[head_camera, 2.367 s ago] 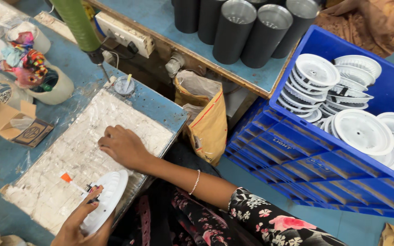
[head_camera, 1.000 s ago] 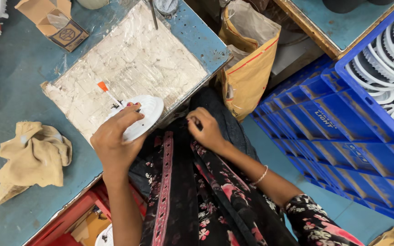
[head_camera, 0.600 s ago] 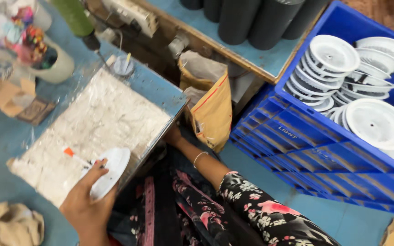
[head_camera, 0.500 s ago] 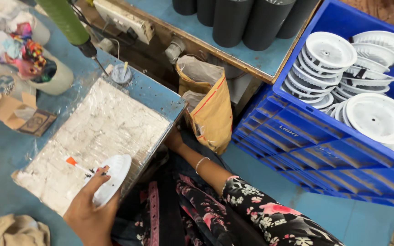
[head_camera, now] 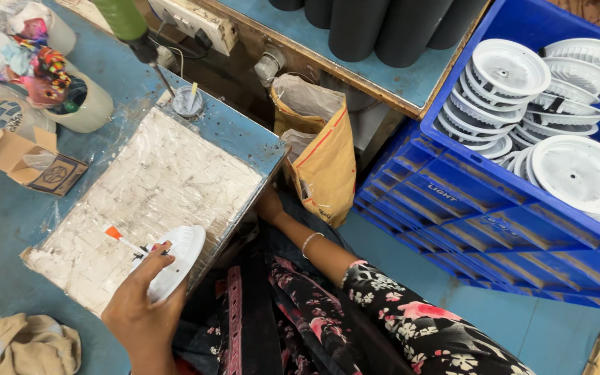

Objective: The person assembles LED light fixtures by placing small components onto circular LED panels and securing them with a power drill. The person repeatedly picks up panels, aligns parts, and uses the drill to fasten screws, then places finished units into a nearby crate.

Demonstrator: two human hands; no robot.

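My left hand (head_camera: 140, 312) grips a white round plastic disc (head_camera: 178, 257) at the near edge of a pale, film-covered work pad (head_camera: 154, 180). A thin stick with an orange tip (head_camera: 116, 236) pokes out from the same fingers over the pad. My right hand (head_camera: 269, 207), a bracelet on its wrist, reaches to the table's side edge just under the pad's corner. Its fingers are hidden by the edge. A yellow paper bag (head_camera: 328, 160) hangs right beside it.
A blue crate (head_camera: 467, 180) on the right holds stacked white round housings (head_camera: 578, 173). Black cylinders (head_camera: 355, 24) stand on the far shelf. On the blue table are a small cardboard box (head_camera: 32, 160), a cup of coloured bits (head_camera: 71, 90), a small tin (head_camera: 187, 103) and a crumpled cloth (head_camera: 26, 347).
My right hand left the pad, dropped to my lap, then went to the table's side edge. My left hand has kept the disc throughout. The view swung back up toward the crate.
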